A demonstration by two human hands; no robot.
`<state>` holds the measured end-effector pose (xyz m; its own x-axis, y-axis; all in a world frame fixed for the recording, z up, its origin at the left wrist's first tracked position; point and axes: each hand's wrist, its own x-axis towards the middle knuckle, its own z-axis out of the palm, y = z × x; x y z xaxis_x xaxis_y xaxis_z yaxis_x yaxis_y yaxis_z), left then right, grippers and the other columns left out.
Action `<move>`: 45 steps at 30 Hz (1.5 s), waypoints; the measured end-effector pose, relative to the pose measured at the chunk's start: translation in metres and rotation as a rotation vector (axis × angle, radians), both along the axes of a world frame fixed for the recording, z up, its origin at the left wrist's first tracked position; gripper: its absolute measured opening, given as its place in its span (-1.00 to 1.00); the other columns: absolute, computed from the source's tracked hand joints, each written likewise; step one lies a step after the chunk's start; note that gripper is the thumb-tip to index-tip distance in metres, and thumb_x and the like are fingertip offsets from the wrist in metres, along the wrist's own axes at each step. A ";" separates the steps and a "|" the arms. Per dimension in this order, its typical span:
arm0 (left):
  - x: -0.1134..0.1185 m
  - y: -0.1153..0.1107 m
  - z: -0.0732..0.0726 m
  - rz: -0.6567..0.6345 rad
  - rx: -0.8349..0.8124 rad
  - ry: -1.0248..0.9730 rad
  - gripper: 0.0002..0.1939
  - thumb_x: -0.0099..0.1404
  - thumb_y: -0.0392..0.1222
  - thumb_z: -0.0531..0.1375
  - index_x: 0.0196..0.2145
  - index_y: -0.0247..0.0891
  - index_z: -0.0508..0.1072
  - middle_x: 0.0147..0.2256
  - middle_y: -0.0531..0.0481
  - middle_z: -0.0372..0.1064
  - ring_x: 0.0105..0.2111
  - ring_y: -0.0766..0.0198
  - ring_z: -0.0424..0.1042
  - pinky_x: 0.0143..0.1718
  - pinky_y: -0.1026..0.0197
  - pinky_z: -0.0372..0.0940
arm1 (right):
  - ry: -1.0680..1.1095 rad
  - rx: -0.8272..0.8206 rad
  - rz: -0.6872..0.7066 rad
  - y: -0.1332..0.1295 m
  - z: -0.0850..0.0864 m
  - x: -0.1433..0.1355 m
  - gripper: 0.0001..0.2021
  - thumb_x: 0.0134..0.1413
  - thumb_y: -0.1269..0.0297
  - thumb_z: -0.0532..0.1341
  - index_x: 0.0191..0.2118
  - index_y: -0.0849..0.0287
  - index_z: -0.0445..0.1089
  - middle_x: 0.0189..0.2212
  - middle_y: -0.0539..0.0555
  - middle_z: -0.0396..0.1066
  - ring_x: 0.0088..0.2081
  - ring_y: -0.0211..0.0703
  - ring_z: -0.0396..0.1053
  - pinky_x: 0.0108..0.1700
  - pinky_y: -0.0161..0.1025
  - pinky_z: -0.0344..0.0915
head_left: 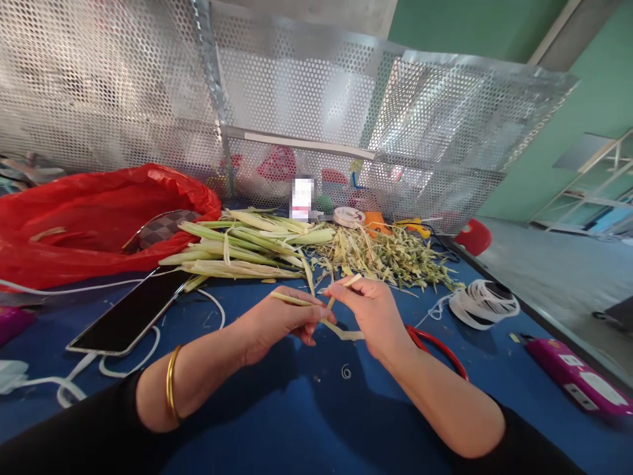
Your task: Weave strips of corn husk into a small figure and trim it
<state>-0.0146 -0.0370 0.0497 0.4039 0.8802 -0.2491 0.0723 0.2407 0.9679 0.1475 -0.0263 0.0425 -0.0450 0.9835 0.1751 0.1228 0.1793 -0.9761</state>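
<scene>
Over the middle of the blue table, my left hand (281,318) pinches pale, narrow strips of dried leaf, which look like corn husk. One leaf strip (289,299) sticks out across its fingers to the left. My right hand (376,313) is closed, thumb against fingers, on a crossing strip whose end (353,280) shows above the thumb. A bent length of strip (349,334) hangs between the hands. Behind them lie a bundle of long pale-green husks (247,247) and, to its right, a heap of small dry leafy scraps (395,254). Some fingertips are hidden.
At left are a red plastic bag (103,224), a tablet (131,313) and white cables. Red-handled scissors, partly hidden (445,349), lie beside my right forearm. Further right are a spool of white cord (482,303) and a purple power strip (573,373). A perforated metal screen (306,99) closes the back.
</scene>
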 end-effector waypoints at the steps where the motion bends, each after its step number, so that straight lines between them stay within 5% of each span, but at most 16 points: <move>1: 0.000 0.000 0.001 -0.014 0.003 0.007 -0.78 0.05 -0.11 0.27 -0.44 -0.34 0.59 -0.68 0.11 0.19 -0.63 0.39 0.23 -0.44 0.23 0.33 | 0.006 0.010 -0.005 0.000 -0.001 0.000 -0.89 -0.12 0.28 0.29 -0.55 0.13 0.52 -0.49 0.02 0.50 -0.36 -0.17 0.39 -0.23 -0.23 0.26; 5: 0.000 0.000 0.001 -0.070 0.001 0.037 -0.77 0.04 -0.10 0.29 -0.44 -0.34 0.59 -0.67 0.09 0.21 -0.63 0.38 0.23 -0.42 0.20 0.34 | 0.012 0.027 0.004 0.002 -0.004 0.000 -0.90 -0.11 0.28 0.30 -0.54 0.14 0.52 -0.50 0.01 0.50 -0.36 -0.17 0.40 -0.23 -0.23 0.27; 9: 0.001 0.001 -0.006 0.008 -0.049 -0.023 -0.71 0.03 -0.06 0.31 -0.37 -0.35 0.59 -0.64 0.10 0.20 -0.60 0.38 0.22 -0.40 0.20 0.33 | -0.112 0.027 0.042 0.010 -0.006 0.005 -0.83 -0.01 0.23 0.24 -0.49 0.17 0.51 -0.45 0.05 0.50 -0.33 -0.13 0.42 -0.22 -0.19 0.29; 14: 0.002 0.003 -0.009 0.044 -0.079 -0.077 -0.71 0.03 -0.08 0.28 -0.35 -0.34 0.59 -0.62 0.09 0.21 -0.59 0.39 0.18 -0.41 0.25 0.26 | -0.495 0.526 -0.275 0.010 0.004 0.015 -0.71 0.01 0.28 0.26 -0.09 0.11 0.44 -0.10 0.14 0.44 -0.06 0.01 0.34 0.02 0.01 0.18; 16: 0.005 0.002 -0.008 0.041 -0.030 -0.013 -0.78 0.02 -0.10 0.26 -0.46 -0.34 0.57 -0.64 0.09 0.21 -0.60 0.38 0.19 -0.43 0.26 0.22 | -0.639 0.675 -0.215 0.006 0.007 0.014 -0.79 0.06 0.26 0.25 -0.14 0.06 0.47 -0.14 0.10 0.46 -0.03 0.00 0.33 0.15 0.05 0.02; 18: 0.008 -0.001 -0.008 0.032 0.028 0.074 -0.79 0.03 -0.12 0.24 -0.61 -0.32 0.49 -0.67 0.09 0.21 -0.61 0.37 0.19 -0.45 0.27 0.17 | -0.687 0.632 -0.034 0.002 0.008 0.010 -0.91 0.08 0.27 0.25 -0.31 0.04 0.51 -0.29 0.03 0.51 -0.14 -0.08 0.39 0.18 0.05 -0.07; 20: 0.011 -0.004 -0.010 0.021 0.085 0.150 -0.70 0.06 -0.11 0.21 -0.73 -0.29 0.40 -0.71 0.09 0.18 -0.63 0.37 0.16 -0.47 0.27 0.11 | -0.607 0.438 0.109 -0.002 0.007 0.005 -0.91 0.05 0.29 0.26 -0.43 0.08 0.50 -0.39 -0.01 0.51 -0.28 -0.15 0.42 0.09 -0.03 0.08; 24: 0.013 -0.009 -0.013 0.022 0.158 0.194 -0.68 0.10 -0.04 0.19 -0.67 -0.29 0.48 -0.74 0.12 0.12 -0.66 0.38 0.07 -0.54 0.28 -0.01 | -0.339 0.127 0.143 -0.005 0.004 -0.002 -0.90 -0.03 0.33 0.27 -0.52 0.14 0.44 -0.50 -0.05 0.45 -0.43 -0.23 0.36 -0.31 -0.28 0.25; 27: 0.012 -0.011 -0.011 0.003 0.152 0.216 -0.74 0.09 -0.05 0.21 -0.51 -0.29 0.58 -0.73 0.13 0.11 -0.65 0.39 0.04 -0.57 0.28 -0.07 | -0.278 0.157 0.093 -0.007 0.004 -0.002 -0.87 -0.06 0.38 0.27 -0.57 0.16 0.38 -0.55 -0.08 0.38 -0.45 -0.27 0.32 -0.34 -0.32 0.21; 33: 0.014 -0.012 -0.008 -0.076 0.152 0.210 -0.76 0.05 -0.07 0.24 -0.52 -0.30 0.59 -0.71 0.12 0.13 -0.62 0.38 0.08 -0.55 0.30 0.02 | -0.305 0.252 0.087 -0.008 0.003 -0.003 -0.86 -0.04 0.41 0.26 -0.56 0.16 0.36 -0.54 -0.06 0.36 -0.43 -0.26 0.31 -0.33 -0.32 0.21; 36: 0.014 -0.011 -0.007 -0.013 0.077 0.136 -0.76 0.06 -0.08 0.26 -0.48 -0.32 0.60 -0.71 0.11 0.18 -0.62 0.38 0.14 -0.52 0.31 0.10 | -0.372 0.353 0.081 -0.003 0.005 0.002 -0.84 0.09 0.34 0.19 -0.49 0.14 0.41 -0.48 -0.01 0.41 -0.39 -0.21 0.35 -0.28 -0.27 0.24; 40: 0.009 -0.005 -0.004 0.162 -0.050 -0.046 -0.71 0.10 -0.03 0.25 -0.42 -0.35 0.58 -0.62 0.02 0.35 -0.56 0.36 0.29 -0.41 0.31 0.22 | -0.466 0.578 -0.152 -0.003 0.016 0.014 -0.86 0.18 0.30 0.12 -0.28 0.09 0.43 -0.26 0.07 0.48 -0.17 -0.09 0.38 -0.07 -0.14 0.21; 45: 0.001 0.003 -0.001 0.353 -0.073 -0.230 -0.76 0.07 -0.11 0.29 -0.38 -0.37 0.56 -0.46 -0.10 0.50 -0.39 0.24 0.45 -0.24 0.25 0.28 | -0.542 0.780 -0.293 -0.017 0.020 0.018 -0.83 0.17 0.31 0.13 -0.45 0.10 0.34 -0.47 0.05 0.41 -0.35 -0.12 0.35 -0.16 -0.15 0.20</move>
